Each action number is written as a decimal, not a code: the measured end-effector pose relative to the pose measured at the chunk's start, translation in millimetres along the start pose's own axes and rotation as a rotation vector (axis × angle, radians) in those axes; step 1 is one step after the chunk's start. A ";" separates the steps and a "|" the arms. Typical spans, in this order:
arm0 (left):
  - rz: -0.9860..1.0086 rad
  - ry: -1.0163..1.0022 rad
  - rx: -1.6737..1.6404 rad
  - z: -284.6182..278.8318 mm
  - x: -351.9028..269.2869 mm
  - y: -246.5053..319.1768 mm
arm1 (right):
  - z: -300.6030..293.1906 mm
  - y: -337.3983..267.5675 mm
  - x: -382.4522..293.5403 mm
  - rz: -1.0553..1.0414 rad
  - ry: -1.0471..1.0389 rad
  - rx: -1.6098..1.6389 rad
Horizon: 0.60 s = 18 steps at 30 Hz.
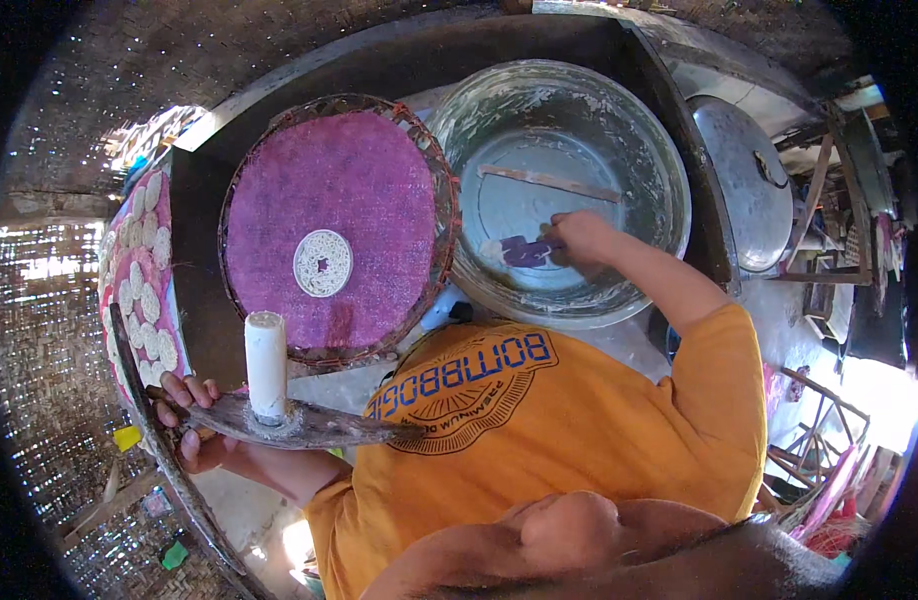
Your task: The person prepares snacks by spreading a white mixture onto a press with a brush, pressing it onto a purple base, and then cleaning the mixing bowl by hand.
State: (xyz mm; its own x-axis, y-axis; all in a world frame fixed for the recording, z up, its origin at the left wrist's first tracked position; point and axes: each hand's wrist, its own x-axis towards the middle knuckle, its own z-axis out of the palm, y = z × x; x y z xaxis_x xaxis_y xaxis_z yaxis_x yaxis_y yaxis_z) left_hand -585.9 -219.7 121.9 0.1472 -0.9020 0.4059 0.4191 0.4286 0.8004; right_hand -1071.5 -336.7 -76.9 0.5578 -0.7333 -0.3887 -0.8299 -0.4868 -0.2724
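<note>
My left hand (188, 420) grips the left end of a dark wooden board (324, 433), from which a white cylinder (266, 367) stands up. Whitish residue rings the cylinder's base. My right hand (579, 236) is inside a large metal basin (571, 97), closed on a purple tool (530, 253) with a whitish end; its exact kind is unclear. Behind that hand, a flat wooden stick (549, 184) lies in the basin. Left of the basin, a round basket (440, 172) is covered with purple mesh cloth (324, 180). One round white disc of noodle-like strands (322, 263) lies on the cloth.
At far left, many pale noodle-like discs (140, 300) lie on pink cloth. A long dark curved wooden piece (177, 480) runs below them. A dark raised edge (504, 37) surrounds the basket and basin. To the right are a metal lid (740, 180) and a wooden frame (826, 277).
</note>
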 end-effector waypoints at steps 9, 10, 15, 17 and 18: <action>-0.006 -0.222 -0.059 -9.7 9.2 -4.4 | 26.8 -18.5 43.8 0.151 0.170 0.167; 0.007 -0.213 -0.043 -7.0 9.4 -6.0 | 28.5 -18.4 47.7 0.157 0.178 0.236; 0.023 -0.070 -0.021 21.2 18.7 -16.3 | 15.4 -10.8 50.2 0.251 0.093 0.506; 0.024 -0.070 -0.032 18.9 24.1 -21.5 | 9.7 6.9 44.1 0.369 0.286 0.643; 0.022 -0.049 -0.006 27.4 16.2 -12.6 | -10.3 10.6 37.8 0.331 0.303 0.562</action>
State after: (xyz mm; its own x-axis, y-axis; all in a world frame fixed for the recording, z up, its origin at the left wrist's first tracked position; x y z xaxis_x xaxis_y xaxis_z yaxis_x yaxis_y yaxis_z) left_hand -613.3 -238.2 130.5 0.1122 -0.8885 0.4449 0.4217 0.4480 0.7883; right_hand -1059.3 -374.5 -85.4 0.1828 -0.9394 -0.2901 -0.7784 0.0420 -0.6264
